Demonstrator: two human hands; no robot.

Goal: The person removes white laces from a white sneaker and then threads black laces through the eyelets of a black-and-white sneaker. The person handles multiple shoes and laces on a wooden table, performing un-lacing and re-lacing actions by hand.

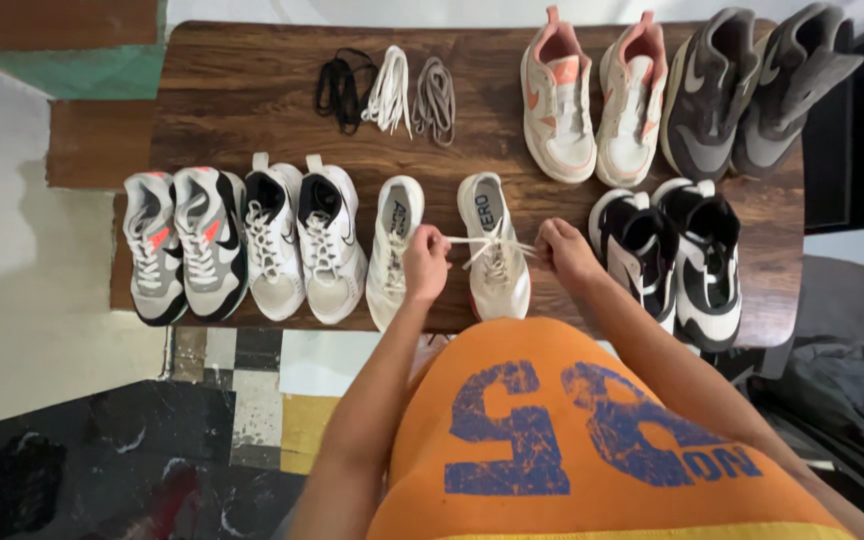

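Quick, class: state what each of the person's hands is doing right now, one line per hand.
Left hand: closed, pinching one end of the white lace of the white shoe.
Right hand: closed, pulling the lace's other end.

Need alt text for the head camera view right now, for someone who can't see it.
Both hands pull the white lace ends of a white sneaker taut, left hand and right hand out to either side. It sits on a dark wooden table among other pairs of sneakers, with three loose lace bundles at the far edge.
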